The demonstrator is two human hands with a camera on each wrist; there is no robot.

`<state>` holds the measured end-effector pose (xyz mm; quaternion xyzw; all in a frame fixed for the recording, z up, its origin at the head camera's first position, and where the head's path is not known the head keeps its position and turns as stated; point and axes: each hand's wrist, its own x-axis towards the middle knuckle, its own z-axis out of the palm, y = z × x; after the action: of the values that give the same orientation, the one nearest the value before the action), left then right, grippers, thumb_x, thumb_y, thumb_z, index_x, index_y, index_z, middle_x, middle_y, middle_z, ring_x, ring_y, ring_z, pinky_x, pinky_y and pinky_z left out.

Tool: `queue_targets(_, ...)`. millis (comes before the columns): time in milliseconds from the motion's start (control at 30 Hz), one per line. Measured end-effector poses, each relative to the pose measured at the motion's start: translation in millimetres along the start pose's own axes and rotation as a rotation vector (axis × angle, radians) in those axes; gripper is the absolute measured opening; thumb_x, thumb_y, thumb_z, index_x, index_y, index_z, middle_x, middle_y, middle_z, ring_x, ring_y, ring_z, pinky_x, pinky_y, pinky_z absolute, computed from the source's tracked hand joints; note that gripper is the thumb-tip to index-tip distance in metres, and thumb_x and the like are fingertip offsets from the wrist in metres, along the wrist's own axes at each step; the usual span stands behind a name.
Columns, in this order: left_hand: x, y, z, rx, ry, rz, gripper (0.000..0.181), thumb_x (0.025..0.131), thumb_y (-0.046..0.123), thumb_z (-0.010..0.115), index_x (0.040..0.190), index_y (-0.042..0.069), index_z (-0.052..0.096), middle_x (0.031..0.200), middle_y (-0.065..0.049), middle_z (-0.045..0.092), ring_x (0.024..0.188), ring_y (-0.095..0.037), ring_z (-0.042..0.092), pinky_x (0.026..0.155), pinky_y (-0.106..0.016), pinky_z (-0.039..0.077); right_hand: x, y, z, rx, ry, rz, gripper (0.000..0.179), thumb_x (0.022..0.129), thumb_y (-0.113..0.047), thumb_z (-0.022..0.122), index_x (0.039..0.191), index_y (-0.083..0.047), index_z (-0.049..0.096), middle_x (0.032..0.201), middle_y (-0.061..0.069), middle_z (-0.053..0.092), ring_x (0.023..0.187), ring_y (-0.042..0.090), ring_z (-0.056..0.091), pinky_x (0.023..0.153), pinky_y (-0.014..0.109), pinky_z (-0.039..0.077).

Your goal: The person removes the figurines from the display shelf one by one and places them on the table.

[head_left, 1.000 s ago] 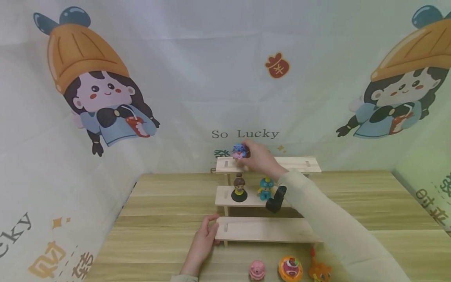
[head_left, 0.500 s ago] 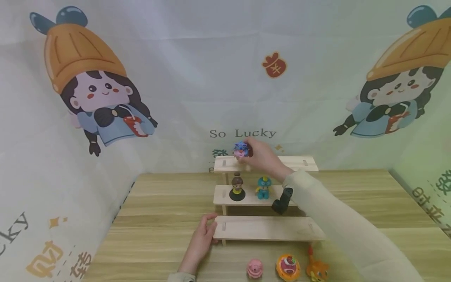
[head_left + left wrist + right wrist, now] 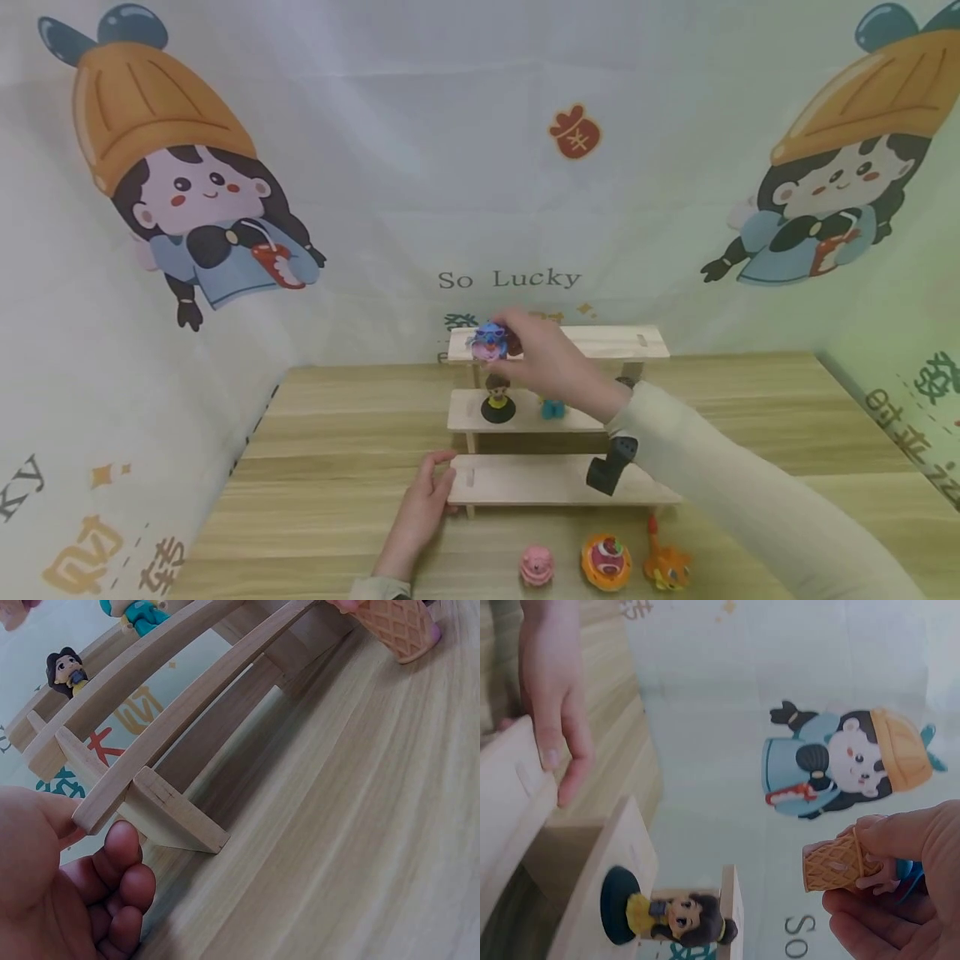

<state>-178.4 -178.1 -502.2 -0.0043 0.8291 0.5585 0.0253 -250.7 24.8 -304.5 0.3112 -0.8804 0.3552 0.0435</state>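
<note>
My right hand (image 3: 551,358) pinches a small blue figurine (image 3: 489,342) with glasses, its base shaped like a waffle ice-cream cone (image 3: 836,862). In the head view it overlaps the left end of the top step of a wooden three-step display shelf (image 3: 540,479). My left hand (image 3: 423,504) grips the left end of the lowest step, fingers curled at its edge in the left wrist view. On the middle step stand a brown-haired doll figurine (image 3: 497,402) on a black base and a teal figurine (image 3: 553,407), partly hidden by my right hand.
In front of the shelf, on the wood-grain table (image 3: 315,467), sit a pink figurine (image 3: 537,567), an orange round toy with a cake-like top (image 3: 606,562) and an orange creature figurine (image 3: 667,567). A printed cloth (image 3: 390,167) hangs behind.
My right hand has brought the blue figurine lower and slightly left, and now covers part of the teal figurine. My left hand keeps its grip on the lowest step. The head view has shifted a little.
</note>
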Motion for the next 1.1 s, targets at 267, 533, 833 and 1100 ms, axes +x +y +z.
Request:
queue_targets(267,1.6,-2.7,0.3,0.012,0.003,0.008,0.036,0.102,0.023,0.044,0.135,0.009,0.043,0.08,-0.009,0.064,0.064,-0.015,0.056,0.062,-0.027,0.049,-24.0,-12,4,0.013,-0.035,-0.102,0.041,0.083,-0.018,0.076,0.116,-0.007,0.054,0.1,0.002,0.064,0.09,0.013,0.064,0.08,0.025,0.054)
queue_targets(533,2.0,-3.3,1.5,0.005,0.007,0.01,0.035,0.101,0.022,0.045,0.134,0.009,0.043,0.082,-0.011,0.066,0.065,-0.016,0.058,0.063,-0.028,0.051,-46.5,-14,8,-0.012,-0.099,-0.174,0.046,0.083,-0.018,0.075,0.123,-0.007,0.054,0.104,0.0,0.064,0.091,0.01,0.063,0.082,0.023,0.052)
queue_targets(833,1.7,-2.5,2.9,0.007,0.014,0.014,0.033,0.101,0.019,0.045,0.133,0.01,0.045,0.083,-0.012,0.067,0.064,-0.015,0.058,0.062,-0.028,0.051,-74.1,-13,22,0.027,-0.169,-0.185,0.04,0.083,-0.016,0.075,0.117,-0.008,0.055,0.105,-0.001,0.063,0.096,0.01,0.062,0.084,0.025,0.053)
queue_targets(1100,1.1,-2.2,2.5,0.013,0.033,0.016,0.032,0.101,0.02,0.046,0.132,0.009,0.046,0.078,-0.009,0.065,0.062,-0.013,0.057,0.062,-0.027,0.05,-92.1,-5,50,0.016,-0.213,-0.216,0.036,0.083,-0.015,0.075,0.113,-0.011,0.058,0.107,-0.001,0.063,0.098,0.007,0.059,0.087,0.025,0.051)
